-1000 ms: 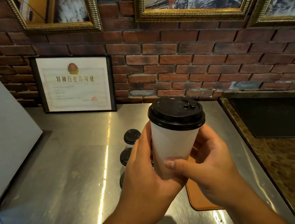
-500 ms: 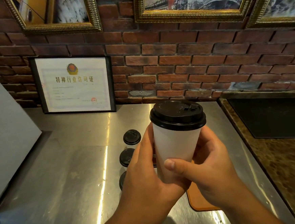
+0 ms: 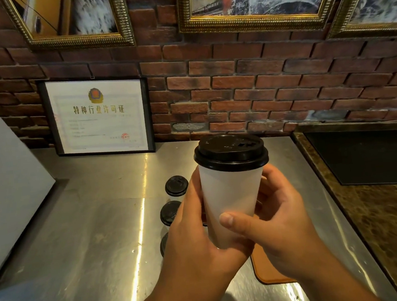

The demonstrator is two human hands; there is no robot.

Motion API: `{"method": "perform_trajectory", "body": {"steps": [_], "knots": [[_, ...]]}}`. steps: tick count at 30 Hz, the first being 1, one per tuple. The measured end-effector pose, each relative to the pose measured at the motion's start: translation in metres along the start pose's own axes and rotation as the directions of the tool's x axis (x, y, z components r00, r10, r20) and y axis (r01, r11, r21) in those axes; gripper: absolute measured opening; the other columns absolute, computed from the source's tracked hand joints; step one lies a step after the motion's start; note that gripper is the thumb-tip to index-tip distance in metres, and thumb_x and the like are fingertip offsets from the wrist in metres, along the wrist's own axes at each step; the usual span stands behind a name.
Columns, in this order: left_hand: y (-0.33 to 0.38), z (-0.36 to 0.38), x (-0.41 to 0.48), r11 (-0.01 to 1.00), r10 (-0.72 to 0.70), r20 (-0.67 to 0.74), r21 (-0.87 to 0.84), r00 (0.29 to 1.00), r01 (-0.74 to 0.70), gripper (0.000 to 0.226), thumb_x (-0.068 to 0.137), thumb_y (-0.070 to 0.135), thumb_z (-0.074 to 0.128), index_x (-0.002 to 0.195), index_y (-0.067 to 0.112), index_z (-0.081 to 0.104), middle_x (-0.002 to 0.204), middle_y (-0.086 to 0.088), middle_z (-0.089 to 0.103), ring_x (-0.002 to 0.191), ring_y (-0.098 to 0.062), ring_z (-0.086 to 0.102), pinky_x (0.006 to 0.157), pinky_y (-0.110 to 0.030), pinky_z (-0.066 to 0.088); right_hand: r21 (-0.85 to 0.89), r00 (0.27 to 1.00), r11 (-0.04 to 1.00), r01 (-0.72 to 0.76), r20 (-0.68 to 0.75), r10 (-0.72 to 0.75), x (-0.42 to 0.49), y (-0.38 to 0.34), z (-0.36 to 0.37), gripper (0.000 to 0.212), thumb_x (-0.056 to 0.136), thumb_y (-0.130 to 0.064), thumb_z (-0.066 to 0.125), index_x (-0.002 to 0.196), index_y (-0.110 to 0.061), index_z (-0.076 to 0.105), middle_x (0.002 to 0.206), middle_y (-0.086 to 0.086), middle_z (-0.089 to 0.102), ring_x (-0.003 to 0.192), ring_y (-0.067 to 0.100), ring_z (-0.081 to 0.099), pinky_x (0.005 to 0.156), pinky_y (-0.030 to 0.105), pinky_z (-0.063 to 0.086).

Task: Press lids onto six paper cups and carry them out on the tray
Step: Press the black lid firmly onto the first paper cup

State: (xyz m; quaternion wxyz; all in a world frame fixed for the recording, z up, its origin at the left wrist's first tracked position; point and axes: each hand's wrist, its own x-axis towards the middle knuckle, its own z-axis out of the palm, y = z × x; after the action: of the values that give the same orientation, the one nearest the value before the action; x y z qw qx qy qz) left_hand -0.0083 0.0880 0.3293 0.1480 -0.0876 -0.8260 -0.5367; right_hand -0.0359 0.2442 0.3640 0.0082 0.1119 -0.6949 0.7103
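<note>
I hold a white paper cup (image 3: 229, 195) with a black lid (image 3: 230, 152) on it, raised above the steel counter. My left hand (image 3: 194, 236) wraps its lower left side and base. My right hand (image 3: 276, 222) grips it from the right, thumb across the front. Behind my left hand stand three more lidded cups: one at the back (image 3: 176, 185), one in the middle (image 3: 169, 213), and a third (image 3: 164, 244) mostly hidden. A brown tray (image 3: 271, 271) lies under my right hand, only its corner showing.
The steel counter (image 3: 92, 230) runs back to a brick wall. A framed certificate (image 3: 98, 116) leans on the wall at the left. A white slanted panel (image 3: 7, 177) fills the left edge. A marble counter with a black mat (image 3: 364, 156) is on the right.
The cup in both hands has sunk slightly and shifted a little; the grip of both hands is the same.
</note>
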Motion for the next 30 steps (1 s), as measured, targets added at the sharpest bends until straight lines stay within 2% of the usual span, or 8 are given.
{"method": "perform_trajectory", "body": {"steps": [2, 7, 10, 12, 14, 20, 25, 30], "knots": [[0.0011, 0.0006, -0.0003, 1.000, -0.003, -0.010, 0.000, 1.000, 0.003, 0.114, 0.066, 0.066, 0.089, 0.156, 0.069, 0.018, 0.137, 0.037, 0.055, 0.126, 0.009, 0.057, 0.082, -0.005, 0.055, 0.011, 1.000, 1.000, -0.001, -0.003, 0.001, -0.0007, -0.0007, 0.0011, 0.098, 0.053, -0.055, 0.102, 0.139, -0.042, 0.058, 0.132, -0.004, 0.072, 0.121, 0.025, 0.071, 0.091, 0.043, 0.065], [0.0044, -0.0023, -0.0001, 1.000, -0.002, -0.003, 0.013, 1.000, 0.002, 0.116, 0.065, 0.066, 0.089, 0.157, 0.068, 0.018, 0.138, 0.035, 0.056, 0.124, 0.002, 0.062, 0.091, -0.025, 0.065, 0.023, 1.000, 0.999, -0.022, 0.023, 0.022, 0.0003, -0.0026, 0.0039, 0.098, 0.056, -0.055, 0.101, 0.143, -0.040, 0.057, 0.135, -0.004, 0.070, 0.123, 0.026, 0.070, 0.094, 0.047, 0.065], [0.0038, -0.0019, -0.0020, 0.999, -0.002, -0.008, 0.035, 1.000, 0.002, 0.120, 0.063, 0.068, 0.089, 0.158, 0.067, 0.015, 0.140, 0.036, 0.053, 0.124, 0.004, 0.060, 0.088, -0.017, 0.062, 0.017, 1.000, 1.000, -0.016, -0.007, 0.016, -0.0009, -0.0030, 0.0044, 0.100, 0.050, -0.059, 0.102, 0.139, -0.042, 0.059, 0.132, -0.003, 0.072, 0.121, 0.026, 0.071, 0.092, 0.048, 0.065], [0.0030, -0.0007, -0.0027, 0.999, -0.012, -0.030, 0.034, 0.999, 0.013, 0.121, 0.059, 0.071, 0.088, 0.156, 0.069, 0.015, 0.139, 0.039, 0.051, 0.125, 0.009, 0.057, 0.082, -0.005, 0.056, 0.006, 1.000, 1.000, -0.007, -0.016, 0.008, -0.0017, -0.0012, 0.0042, 0.096, 0.052, -0.048, 0.102, 0.137, -0.042, 0.059, 0.131, -0.003, 0.072, 0.120, 0.026, 0.071, 0.092, 0.049, 0.065], [0.0024, -0.0008, -0.0023, 0.999, -0.020, -0.040, 0.024, 0.999, 0.021, 0.122, 0.058, 0.073, 0.087, 0.155, 0.070, 0.015, 0.138, 0.040, 0.051, 0.125, 0.012, 0.055, 0.076, 0.000, 0.052, 0.003, 1.000, 1.000, -0.003, -0.008, 0.003, -0.0020, -0.0001, 0.0039, 0.093, 0.055, -0.041, 0.099, 0.138, -0.042, 0.058, 0.131, -0.003, 0.072, 0.120, 0.026, 0.071, 0.092, 0.049, 0.065], [0.0010, -0.0003, -0.0031, 1.000, -0.006, -0.041, 0.016, 0.999, 0.007, 0.120, 0.062, 0.067, 0.091, 0.158, 0.066, 0.019, 0.138, 0.039, 0.053, 0.124, 0.012, 0.056, 0.070, 0.000, 0.050, 0.040, 1.000, 0.999, -0.008, 0.006, 0.007, -0.0048, 0.0001, 0.0043, 0.089, 0.058, -0.040, 0.096, 0.138, -0.041, 0.058, 0.131, -0.008, 0.071, 0.122, 0.020, 0.070, 0.093, 0.042, 0.065], [-0.0002, -0.0007, -0.0038, 1.000, 0.006, -0.017, 0.027, 1.000, -0.005, 0.125, 0.062, 0.060, 0.095, 0.159, 0.066, 0.016, 0.139, 0.036, 0.053, 0.124, 0.010, 0.058, 0.073, -0.001, 0.052, 0.041, 1.000, 0.999, 0.004, -0.018, -0.004, -0.0053, 0.0006, 0.0031, 0.089, 0.055, -0.037, 0.099, 0.135, -0.041, 0.060, 0.128, -0.005, 0.073, 0.119, 0.022, 0.072, 0.088, 0.040, 0.066], [0.0004, -0.0032, -0.0017, 1.000, 0.009, -0.033, 0.025, 0.999, -0.008, 0.123, 0.062, 0.063, 0.095, 0.159, 0.065, 0.019, 0.138, 0.036, 0.054, 0.124, 0.011, 0.057, 0.072, -0.002, 0.053, 0.070, 1.000, 0.997, 0.010, -0.005, -0.010, -0.0030, -0.0031, 0.0043, 0.085, 0.057, -0.040, 0.096, 0.134, -0.043, 0.061, 0.130, -0.005, 0.073, 0.120, 0.021, 0.071, 0.088, 0.035, 0.065]]}}
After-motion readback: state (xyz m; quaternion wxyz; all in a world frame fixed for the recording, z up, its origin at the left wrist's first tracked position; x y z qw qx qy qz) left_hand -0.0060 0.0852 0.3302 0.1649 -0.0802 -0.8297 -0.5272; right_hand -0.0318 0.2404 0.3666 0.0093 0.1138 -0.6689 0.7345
